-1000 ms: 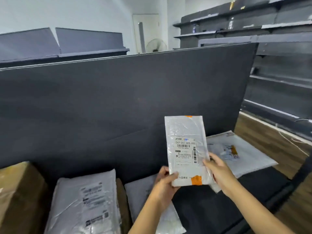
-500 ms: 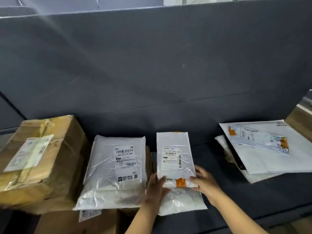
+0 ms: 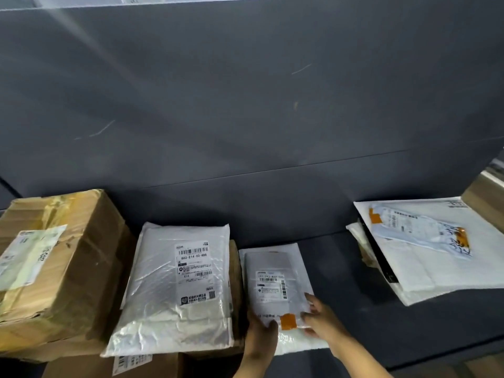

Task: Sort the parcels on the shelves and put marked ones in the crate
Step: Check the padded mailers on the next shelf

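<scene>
while a taped cardboard box (image 3: 51, 268) and a large white mailer (image 3: 177, 285) are sitting at the left of the dark shelf (image 3: 354, 323), the left hand (image 3: 260, 332) and right hand (image 3: 320, 317) are each keeping a closed grip on the small labelled parcel (image 3: 272, 287), lying flat on another mailer, with stacked mailers (image 3: 436, 249) lying well apart at right.

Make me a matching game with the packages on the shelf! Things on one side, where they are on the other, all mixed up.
Things:
1. cardboard box
2. big white mailer
3. small parcel with orange tape
4. pile of flat envelopes

Places:
A. far right of the shelf
B. held at its near edge by the left hand and the right hand
C. far left of the shelf
D. just right of the box, propped on more boxes

Pairs: 1-C, 2-D, 3-B, 4-A
</scene>
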Tool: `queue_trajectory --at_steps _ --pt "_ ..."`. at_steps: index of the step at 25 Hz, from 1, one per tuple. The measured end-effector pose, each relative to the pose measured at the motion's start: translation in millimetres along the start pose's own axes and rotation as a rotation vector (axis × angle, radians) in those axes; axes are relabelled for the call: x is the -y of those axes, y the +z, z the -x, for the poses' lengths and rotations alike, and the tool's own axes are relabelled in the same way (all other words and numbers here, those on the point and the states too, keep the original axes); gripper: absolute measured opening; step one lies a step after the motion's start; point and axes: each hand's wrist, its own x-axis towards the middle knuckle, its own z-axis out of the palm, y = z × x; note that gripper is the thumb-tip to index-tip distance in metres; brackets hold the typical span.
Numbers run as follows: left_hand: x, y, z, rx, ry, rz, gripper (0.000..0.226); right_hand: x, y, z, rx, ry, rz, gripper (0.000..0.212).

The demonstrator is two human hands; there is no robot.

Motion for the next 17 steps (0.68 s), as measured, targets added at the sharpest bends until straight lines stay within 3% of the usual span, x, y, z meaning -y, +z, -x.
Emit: queue_trajectory --at_steps 6,12,14,16,17 --pt "5.9 9.1 4.1 -0.045 0.034 -0.26 0.082 2.3 -4.0 1.5 0.084 0.006 0.054 0.07" --pt "-11.3 15.2 21.1 0.015 -0.007 -0.669 0.081 3.7 1.0 1.9 0.109 -0.012 0.107 0.05" --pt "-12.9 22.8 25.1 -0.079 0.094 -0.76 0.088 5.6 1.3 2.4 0.108 -0.023 0.144 0.029" --pt "-16.7 26.5 24.4 -0.205 0.229 -0.805 0.098 8.4 -1.0 4.5 0.099 -0.04 0.178 0.022" --pt "-20.2 28.9 23.9 -0.131 0.216 -0.805 0.093 9.9 -4.1 7.4 0.093 -0.042 0.174 0.023"
